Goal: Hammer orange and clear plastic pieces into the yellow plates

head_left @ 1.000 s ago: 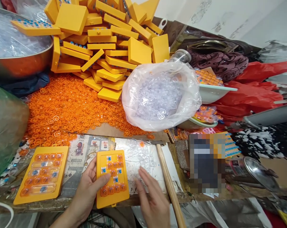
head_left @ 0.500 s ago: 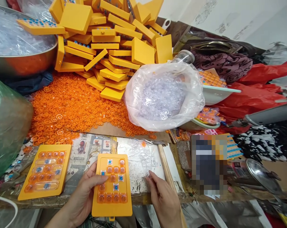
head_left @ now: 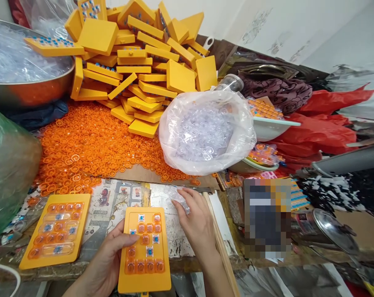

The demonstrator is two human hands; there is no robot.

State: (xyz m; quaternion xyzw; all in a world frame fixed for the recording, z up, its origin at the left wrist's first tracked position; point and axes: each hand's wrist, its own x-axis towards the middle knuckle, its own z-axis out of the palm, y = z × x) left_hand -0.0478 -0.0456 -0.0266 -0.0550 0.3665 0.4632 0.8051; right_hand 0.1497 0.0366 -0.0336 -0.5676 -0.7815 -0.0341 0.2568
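Observation:
My left hand [head_left: 114,247] grips the left side of a yellow-orange panel [head_left: 145,284], its thumb lying across the front. Rows of orange keycaps under clear covers and a few bare blue-and-white switches fill the panel's recess. At the white board, my right hand [head_left: 194,216] reaches over small clear plastic pieces [head_left: 171,194], fingers bent and apart from the thumb. Whether a fingertip touches a piece is hard to make out. Farther left, a second yellow panel [head_left: 57,231] lies face up, with orange keycaps and long clear caps over blue switches.
Loose orange rings [head_left: 97,144] form a heap behind the panels, below a pile of yellow panels [head_left: 137,74]. A white bag [head_left: 205,128] holds clear caps. Nearby are a wooden strip [head_left: 219,235], a metal basin [head_left: 29,95], a green bag [head_left: 10,173] and a lidded pot [head_left: 323,233].
My right hand has moved up and left from the board's lower right onto the clear pieces. My left hand keeps the panel in nearly the same place. The view has shifted slightly.

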